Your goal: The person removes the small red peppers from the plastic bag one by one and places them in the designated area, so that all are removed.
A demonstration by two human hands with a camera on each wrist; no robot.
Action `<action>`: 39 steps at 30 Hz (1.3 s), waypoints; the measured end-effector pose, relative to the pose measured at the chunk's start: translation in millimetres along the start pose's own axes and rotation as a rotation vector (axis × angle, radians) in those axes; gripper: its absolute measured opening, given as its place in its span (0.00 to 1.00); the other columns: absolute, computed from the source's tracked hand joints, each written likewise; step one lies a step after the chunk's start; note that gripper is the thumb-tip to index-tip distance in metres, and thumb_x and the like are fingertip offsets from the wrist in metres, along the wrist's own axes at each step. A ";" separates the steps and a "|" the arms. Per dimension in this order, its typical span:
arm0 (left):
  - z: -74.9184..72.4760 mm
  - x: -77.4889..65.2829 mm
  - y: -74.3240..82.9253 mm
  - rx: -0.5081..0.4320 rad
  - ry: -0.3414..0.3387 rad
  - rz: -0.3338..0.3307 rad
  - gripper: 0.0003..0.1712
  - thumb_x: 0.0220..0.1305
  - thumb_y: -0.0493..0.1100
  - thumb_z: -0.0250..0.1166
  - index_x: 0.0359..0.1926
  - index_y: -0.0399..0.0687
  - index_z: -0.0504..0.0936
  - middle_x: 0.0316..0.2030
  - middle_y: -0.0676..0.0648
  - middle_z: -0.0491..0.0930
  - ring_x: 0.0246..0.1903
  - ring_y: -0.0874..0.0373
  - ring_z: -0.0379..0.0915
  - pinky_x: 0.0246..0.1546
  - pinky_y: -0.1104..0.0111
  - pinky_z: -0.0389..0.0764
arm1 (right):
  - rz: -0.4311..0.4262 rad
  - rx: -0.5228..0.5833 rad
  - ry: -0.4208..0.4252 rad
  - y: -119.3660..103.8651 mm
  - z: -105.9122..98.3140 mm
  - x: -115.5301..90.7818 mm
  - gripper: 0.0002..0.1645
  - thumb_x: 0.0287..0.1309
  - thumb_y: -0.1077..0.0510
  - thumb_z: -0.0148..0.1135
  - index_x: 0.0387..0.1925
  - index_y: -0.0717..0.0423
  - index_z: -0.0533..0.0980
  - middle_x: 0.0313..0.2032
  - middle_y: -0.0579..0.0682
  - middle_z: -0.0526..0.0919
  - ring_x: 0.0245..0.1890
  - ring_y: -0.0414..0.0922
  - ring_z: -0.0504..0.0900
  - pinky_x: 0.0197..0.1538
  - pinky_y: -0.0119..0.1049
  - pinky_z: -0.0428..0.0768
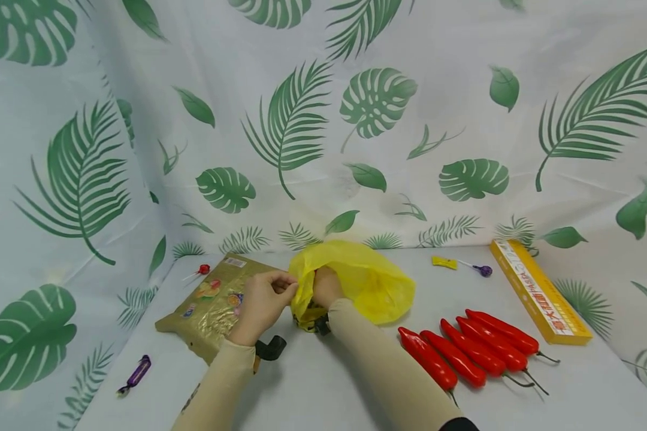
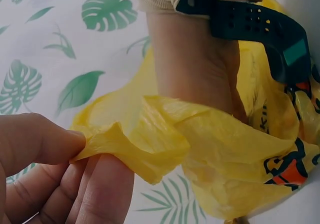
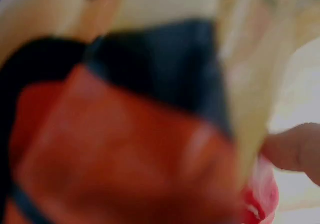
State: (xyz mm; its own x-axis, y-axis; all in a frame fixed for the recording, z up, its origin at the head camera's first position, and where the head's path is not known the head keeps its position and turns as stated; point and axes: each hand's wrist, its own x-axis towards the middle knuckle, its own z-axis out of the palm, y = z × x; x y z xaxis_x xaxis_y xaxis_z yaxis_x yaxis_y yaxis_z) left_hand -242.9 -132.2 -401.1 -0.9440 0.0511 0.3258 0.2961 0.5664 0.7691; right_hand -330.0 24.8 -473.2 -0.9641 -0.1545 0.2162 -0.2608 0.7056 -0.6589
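Note:
A thin yellow plastic bag (image 1: 390, 293) with dark and orange print lies with its mouth toward me. My left hand (image 1: 264, 305) pinches the bag's rim between thumb and fingers, as the left wrist view shows closely. Inside the mouth is my right hand (image 1: 327, 286), its fingers hidden by the plastic. The right wrist view is blurred by the bag's orange and black print (image 3: 130, 154). At its right edge my right thumb (image 3: 295, 151) is just above a shiny pinkish-red thing (image 3: 262, 196), kind unclear; whether the fingers hold it is hidden.
A gold snack bag (image 1: 215, 305) lies left of the yellow bag, with a red lollipop (image 1: 203, 269) behind and a purple-wrapped candy (image 1: 138, 372) nearer me. Several red peppers (image 1: 480, 353) lie right. Beyond are a yellow packet (image 1: 444, 262), a purple lollipop (image 1: 484, 271) and a yellow box (image 1: 539, 293).

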 end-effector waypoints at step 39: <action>7.0 3.9 0.7 0.006 -0.005 -0.004 0.03 0.66 0.41 0.73 0.36 0.48 0.91 0.29 0.49 0.88 0.24 0.64 0.80 0.28 0.70 0.83 | 0.219 0.056 0.051 18.5 -54.1 -22.6 0.26 0.59 0.64 0.63 0.60 0.67 0.80 0.53 0.62 0.88 0.49 0.54 0.85 0.58 0.49 0.86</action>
State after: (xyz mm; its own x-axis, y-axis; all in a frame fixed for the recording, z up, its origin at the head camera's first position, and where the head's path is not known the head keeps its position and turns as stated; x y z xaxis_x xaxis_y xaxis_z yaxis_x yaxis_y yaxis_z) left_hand -247.4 -125.8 -403.2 -0.9459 0.0531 0.3202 0.2918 0.5714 0.7671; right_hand -310.3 78.8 -451.3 -0.9945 0.0346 0.0992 -0.0495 0.6787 -0.7328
